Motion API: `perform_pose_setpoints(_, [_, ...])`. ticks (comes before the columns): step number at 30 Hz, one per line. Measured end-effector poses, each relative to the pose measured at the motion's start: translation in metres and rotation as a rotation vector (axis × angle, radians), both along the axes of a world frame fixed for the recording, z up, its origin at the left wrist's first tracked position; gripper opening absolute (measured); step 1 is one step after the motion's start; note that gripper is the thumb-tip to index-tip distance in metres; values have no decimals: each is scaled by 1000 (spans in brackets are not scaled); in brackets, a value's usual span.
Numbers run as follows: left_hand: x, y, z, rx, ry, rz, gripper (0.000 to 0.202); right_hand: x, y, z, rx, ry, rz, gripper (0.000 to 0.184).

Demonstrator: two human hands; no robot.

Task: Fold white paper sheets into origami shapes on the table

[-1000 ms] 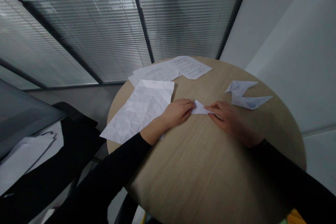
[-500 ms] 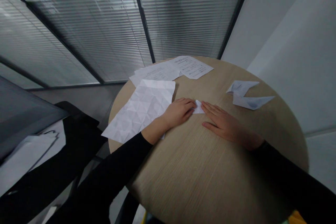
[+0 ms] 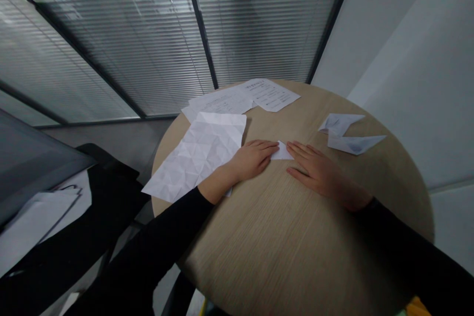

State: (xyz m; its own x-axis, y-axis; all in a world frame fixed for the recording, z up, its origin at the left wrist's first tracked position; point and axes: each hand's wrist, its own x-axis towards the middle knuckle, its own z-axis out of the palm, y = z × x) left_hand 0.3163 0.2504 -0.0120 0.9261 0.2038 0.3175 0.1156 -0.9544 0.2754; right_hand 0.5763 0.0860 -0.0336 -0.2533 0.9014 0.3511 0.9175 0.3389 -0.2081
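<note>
A small folded white paper piece point(image 3: 281, 151) lies on the round wooden table point(image 3: 281, 237), mostly covered by my hands. My left hand point(image 3: 254, 158) lies flat with its fingers stretched out, fingertips on the paper's left edge. My right hand point(image 3: 316, 173) lies flat on the table, fingers extended together and pressing the paper's right part. Both arms wear black sleeves.
A large creased white sheet point(image 3: 200, 155) lies left of my left hand. Printed sheets point(image 3: 244, 96) lie at the table's far edge. Folded paper shapes point(image 3: 348, 133) sit at the right. A black chair point(image 3: 96, 192) stands at the left, window blinds behind.
My right hand has flattened from a pointed finger to a spread palm over the paper. My left hand's fingers have stretched out a little. The paper stays in place.
</note>
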Motion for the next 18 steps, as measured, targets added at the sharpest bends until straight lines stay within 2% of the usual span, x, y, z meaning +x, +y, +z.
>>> perform_pose_setpoints(7, [-1, -1, 4, -2, 1, -5, 44, 3, 1, 4, -6, 82, 77, 63])
perform_pose_setpoints(13, [1, 1, 8, -20, -38, -10, 31, 0, 1, 5, -2, 126, 143, 60])
perform_pose_setpoints(18, [2, 1, 6, -30, -55, -5, 25, -2, 2, 9, 0, 147, 168, 60])
